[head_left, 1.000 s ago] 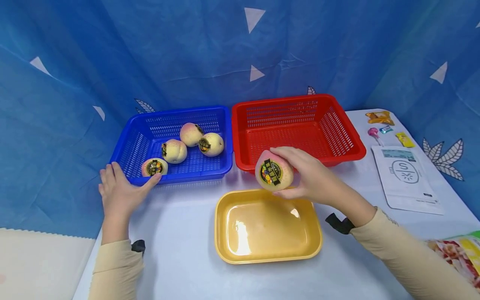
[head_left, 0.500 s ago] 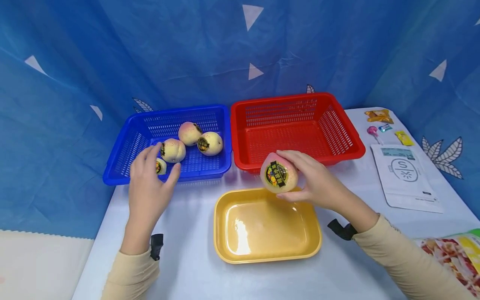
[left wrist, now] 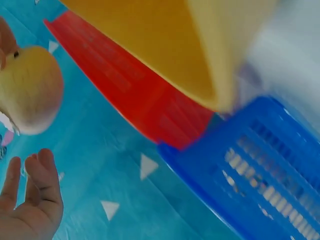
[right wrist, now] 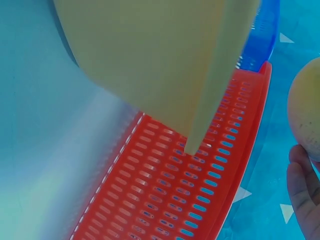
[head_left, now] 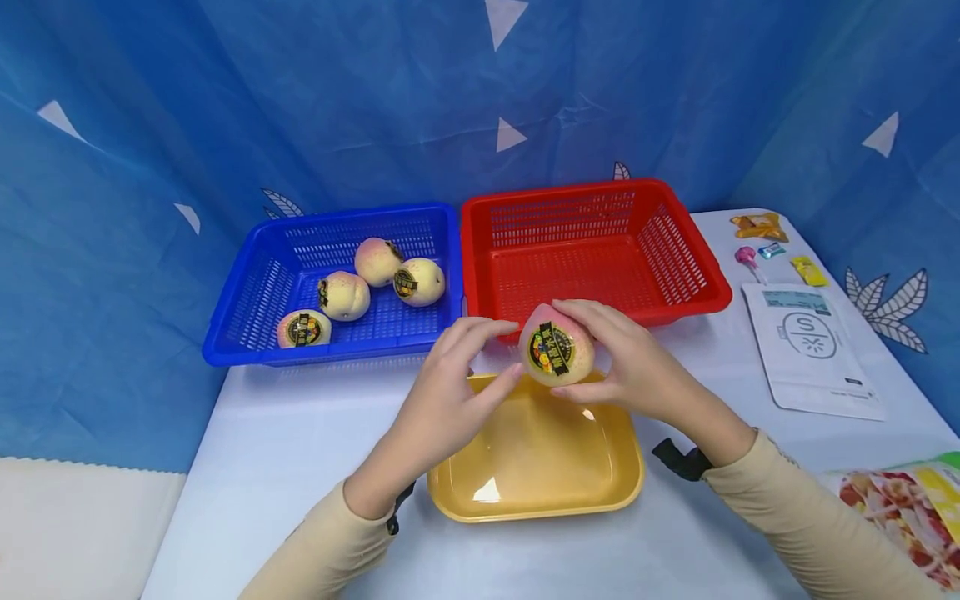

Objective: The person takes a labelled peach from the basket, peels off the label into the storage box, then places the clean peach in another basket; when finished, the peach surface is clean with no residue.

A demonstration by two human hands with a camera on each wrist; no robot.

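Observation:
A pink-tipped peach (head_left: 558,346) with a black round label is held by my right hand (head_left: 630,358), above the back edge of the yellow tray (head_left: 536,510). My left hand (head_left: 453,387) reaches in from the left, thumb and fingers spread apart close to the peach. In the left wrist view a gap shows between the left hand (left wrist: 37,195) and the peach (left wrist: 37,90). The right wrist view catches only part of the right hand (right wrist: 304,185) against the peach (right wrist: 307,110). Several labelled peaches lie in the blue basket (head_left: 360,348).
A red basket (head_left: 600,275) stands right of the blue one, behind the tray. On the table's right side lie wrapped snacks (head_left: 761,227), a lollipop (head_left: 746,257), a white pouch (head_left: 813,350) and a colourful packet (head_left: 900,508). A blue curtain (head_left: 375,100) hangs behind.
My left hand has moved from the blue basket rightward to beside the held peach, bringing nothing with it. The right hand shifted slightly right with its peach, then stayed.

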